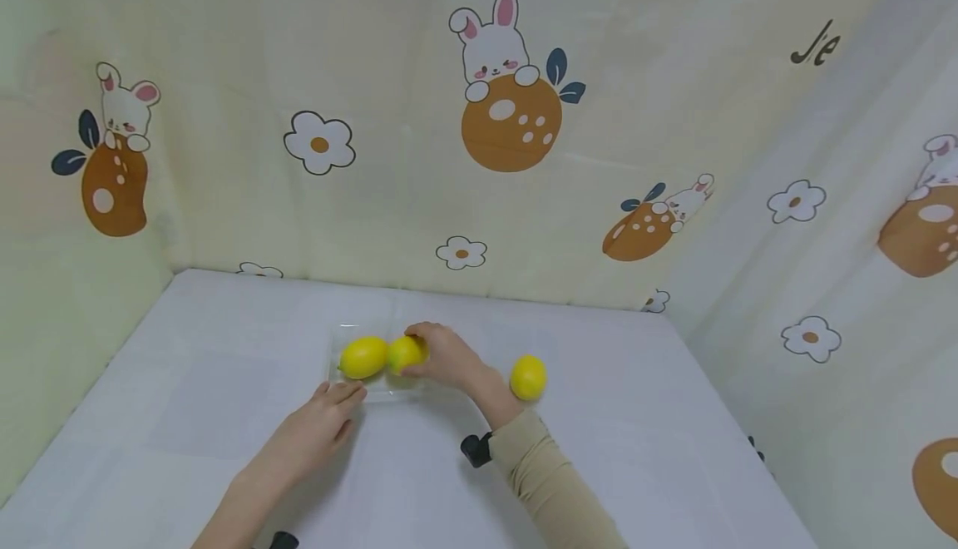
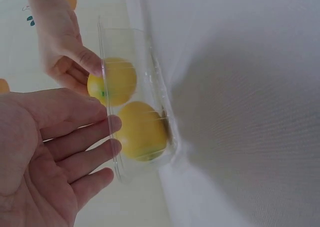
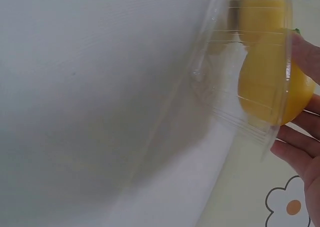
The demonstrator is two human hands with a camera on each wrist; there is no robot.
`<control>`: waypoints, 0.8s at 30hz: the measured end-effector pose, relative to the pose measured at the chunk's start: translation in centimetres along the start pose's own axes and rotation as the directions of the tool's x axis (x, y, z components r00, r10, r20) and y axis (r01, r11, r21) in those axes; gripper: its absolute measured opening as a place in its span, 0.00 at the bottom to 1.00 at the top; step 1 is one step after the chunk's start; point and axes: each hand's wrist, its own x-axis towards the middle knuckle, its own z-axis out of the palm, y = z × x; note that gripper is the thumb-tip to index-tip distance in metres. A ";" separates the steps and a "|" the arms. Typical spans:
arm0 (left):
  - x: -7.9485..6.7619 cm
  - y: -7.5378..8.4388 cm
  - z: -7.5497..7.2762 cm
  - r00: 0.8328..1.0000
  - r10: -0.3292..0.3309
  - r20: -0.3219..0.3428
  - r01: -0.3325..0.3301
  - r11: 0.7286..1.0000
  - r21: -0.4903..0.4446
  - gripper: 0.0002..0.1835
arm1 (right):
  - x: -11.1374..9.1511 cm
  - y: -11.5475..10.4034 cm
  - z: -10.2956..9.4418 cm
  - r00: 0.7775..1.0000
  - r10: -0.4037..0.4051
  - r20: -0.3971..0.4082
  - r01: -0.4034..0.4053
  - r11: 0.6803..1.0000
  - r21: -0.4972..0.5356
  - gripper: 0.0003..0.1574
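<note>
right hand grips one lemon partly inside the clear tray beside a second lemon; left hand touches the tray with relaxed fingers; looks like mid-placing, next probably wants a gentle release; third lemon sits outside

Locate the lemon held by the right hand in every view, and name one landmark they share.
Head: held lemon, slightly left of centre, below mid-height.
Left wrist: held lemon, left of centre, above the other lemon.
Right wrist: held lemon, right of centre, below the other lemon.
Shared landmark: the clear plastic tray.
</note>
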 end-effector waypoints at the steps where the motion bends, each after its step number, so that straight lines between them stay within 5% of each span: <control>1: 0.0 0.0 0.0 1.000 0.000 0.000 0.000 1.000 0.000 0.20 | 0.0 0.0 0.1 1.000 -0.004 -0.002 0.004 1.000 -0.014 0.36; 24: -0.2 0.0 0.1 0.999 0.021 -0.026 -0.021 1.000 -0.006 0.20 | 0.1 -0.1 1.5 0.997 -0.058 -0.054 0.045 0.974 -0.222 0.35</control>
